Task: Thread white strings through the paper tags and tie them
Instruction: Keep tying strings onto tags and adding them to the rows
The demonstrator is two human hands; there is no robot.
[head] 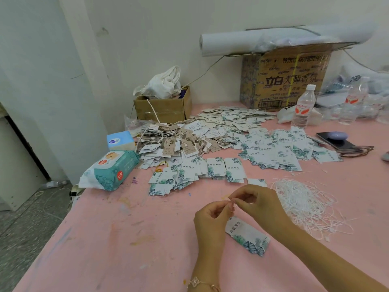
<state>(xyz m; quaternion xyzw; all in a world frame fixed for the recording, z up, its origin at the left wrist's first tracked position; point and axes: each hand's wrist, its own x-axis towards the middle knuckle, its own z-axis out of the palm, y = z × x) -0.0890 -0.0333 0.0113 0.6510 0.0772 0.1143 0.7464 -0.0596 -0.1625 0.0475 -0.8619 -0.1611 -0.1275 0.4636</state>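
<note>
A white paper tag with green leaf print hangs below my hands, low over the pink table. My left hand and my right hand meet fingertip to fingertip above the tag's top end, both pinching a thin white string there. A loose heap of white strings lies just right of my right hand. Rows and piles of the same leaf-print tags lie ahead of my hands.
Threaded brown and white tags are heaped further back. A wet-wipes pack and tissue box sit at the left edge. Cardboard boxes, water bottles and a phone stand behind and right.
</note>
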